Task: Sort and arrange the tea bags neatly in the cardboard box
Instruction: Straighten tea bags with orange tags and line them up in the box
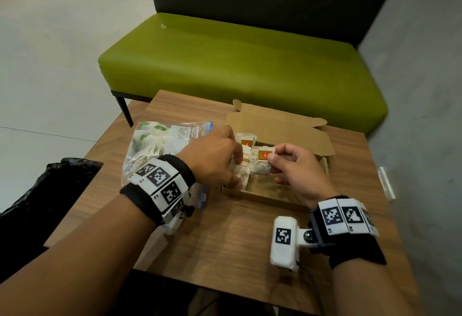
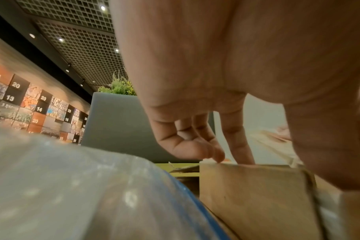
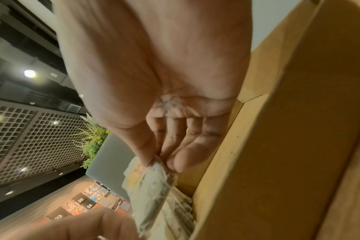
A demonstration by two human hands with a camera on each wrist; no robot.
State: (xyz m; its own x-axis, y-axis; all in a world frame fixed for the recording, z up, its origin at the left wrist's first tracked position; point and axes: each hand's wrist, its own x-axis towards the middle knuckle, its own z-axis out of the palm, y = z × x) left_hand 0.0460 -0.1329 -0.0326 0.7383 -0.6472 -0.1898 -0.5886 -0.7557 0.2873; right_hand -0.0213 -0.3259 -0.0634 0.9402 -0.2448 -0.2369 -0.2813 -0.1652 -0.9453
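Head view has both hands working inside the cardboard box (image 1: 280, 125) on the wooden tabletop (image 1: 225, 228). The right hand (image 1: 297, 168) has its thumb and fingers pinched on a small bundle of tea bags (image 1: 261, 163), held low over the middle of the box. The right wrist view backs this up: the bundle (image 3: 154, 186) is squeezed between thumb and fingertips, right by the box's inner wall (image 3: 277, 146).

The left hand (image 1: 212, 155) reaches into the left part of the box among the bags already there. From the left wrist view its fingers (image 2: 195, 146) are bent and touching down just behind the box wall (image 2: 247, 194), but I honestly can't tell if they're pinching a bag or just pressing the row.

My take on doing this step well: use the left hand as a bookend, keeping the standing bags packed together so a slot stays open. Then slide the right hand's bundle in edge-first, tags facing the same way. Don't let go early, or paper bags will fan out and flop.

The zip bag (image 1: 160, 145) left of the box looks like it has more bags, so there's plenty left to do.
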